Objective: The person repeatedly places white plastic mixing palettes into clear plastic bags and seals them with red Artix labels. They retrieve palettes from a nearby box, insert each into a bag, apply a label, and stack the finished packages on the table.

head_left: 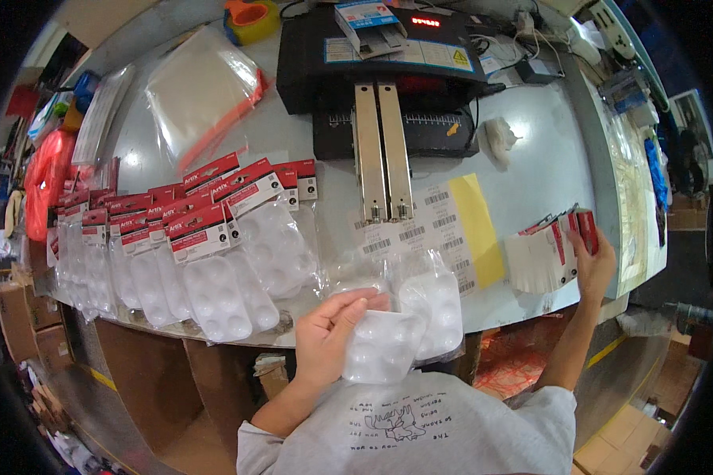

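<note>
My left hand pinches the open end of a clear plastic bag with a white paint palette inside, close to my body. A second bagged white palette lies just right of it at the table's front edge. At the right, my right hand has its fingers closed on the red end of a header card, at the edge of a fanned stack of red and white header cards. To the left lie many bagged white palettes with red and white header cards on top, overlapping in rows.
A black machine with two metal arms stands at the back middle. Beneath them lies a barcode label sheet with yellow backing. Clear bags sit back left, near yellow tape. A crumpled white piece lies right of the machine.
</note>
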Tool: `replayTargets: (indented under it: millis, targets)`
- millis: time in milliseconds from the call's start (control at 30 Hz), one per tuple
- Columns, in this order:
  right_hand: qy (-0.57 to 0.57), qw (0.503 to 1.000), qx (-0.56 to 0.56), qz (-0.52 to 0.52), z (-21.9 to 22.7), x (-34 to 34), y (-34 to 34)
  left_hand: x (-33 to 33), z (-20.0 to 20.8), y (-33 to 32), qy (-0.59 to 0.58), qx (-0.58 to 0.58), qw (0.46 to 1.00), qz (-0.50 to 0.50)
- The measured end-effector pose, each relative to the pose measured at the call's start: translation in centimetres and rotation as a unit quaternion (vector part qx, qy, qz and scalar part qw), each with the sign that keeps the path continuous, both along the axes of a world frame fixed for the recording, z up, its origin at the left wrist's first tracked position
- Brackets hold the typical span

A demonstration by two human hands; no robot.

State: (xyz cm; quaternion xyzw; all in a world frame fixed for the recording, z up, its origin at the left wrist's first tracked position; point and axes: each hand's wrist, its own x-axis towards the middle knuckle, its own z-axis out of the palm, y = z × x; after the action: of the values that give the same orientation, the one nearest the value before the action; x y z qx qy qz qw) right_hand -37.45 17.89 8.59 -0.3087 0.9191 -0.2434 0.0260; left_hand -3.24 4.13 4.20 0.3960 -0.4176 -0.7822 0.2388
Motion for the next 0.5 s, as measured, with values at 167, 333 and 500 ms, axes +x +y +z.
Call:
replayTargets:
  millis: [167, 333, 500]
  targets:
    - [-0.351, 0.888, -0.043, 0.295, 1.8, 10.4, -3.8, -1.5, 1.1, 0.7, -0.075, -0.119, 0.986, -0.084]
    - [-0.391, 0.856, -0.009, 0.338, -0.1, 12.9, -8.6, -1.3, 0.9, 0.8, -0.130, -0.132, 0.977, -0.105]
    - [-0.372, 0.851, 0.009, 0.371, -0.7, 12.7, -9.2, -1.6, -0.5, 0.8, -0.137, -0.182, 0.971, -0.068]
